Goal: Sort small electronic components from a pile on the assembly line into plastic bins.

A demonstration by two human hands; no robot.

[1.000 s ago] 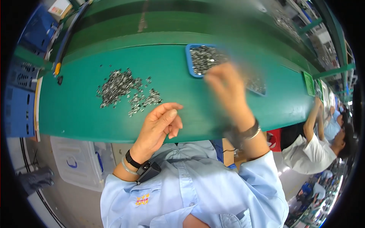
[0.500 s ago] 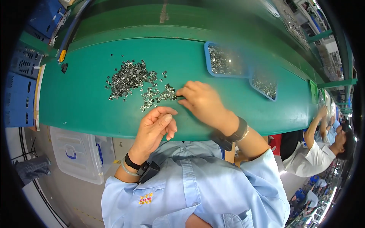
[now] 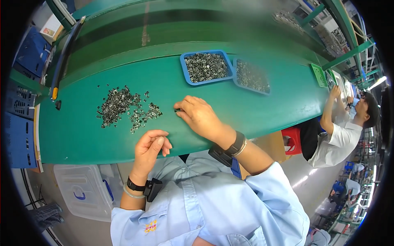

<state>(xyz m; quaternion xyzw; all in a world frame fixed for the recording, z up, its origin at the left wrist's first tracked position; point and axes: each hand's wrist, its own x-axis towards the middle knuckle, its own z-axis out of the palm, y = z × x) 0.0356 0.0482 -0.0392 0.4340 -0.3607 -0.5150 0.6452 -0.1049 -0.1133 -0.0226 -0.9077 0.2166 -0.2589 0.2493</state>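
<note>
My right hand (image 3: pixel 201 118) is above the green tabletop, its thumb and fingertips pinching a small dark part (image 3: pixel 177 110). Nearer the front edge, my left hand (image 3: pixel 150 148) is loosely curved, with the thumb apart from the index fingertip and nothing visible in it. To the left of the right hand lies a heap of small black and silvery square parts (image 3: pixel 117 104). A thinner scatter of shinier pieces (image 3: pixel 152 111) spreads from the heap toward the right hand. The parts are too small to name exactly.
Behind my right hand stands a blue tray (image 3: pixel 191 82) filled with similar parts, and a second tray (image 3: pixel 251 88), blurred, sits beside it. A green tray (image 3: pixel 318 75) is farther right, near a co-worker (image 3: pixel 342 135). A clear lidded box (image 3: pixel 84 192) stands below the table's left front.
My view has swung to the right, so the heap and trays appear farther left. My right hand has drawn away from the scattered parts with a small dark part between its fingers.
</note>
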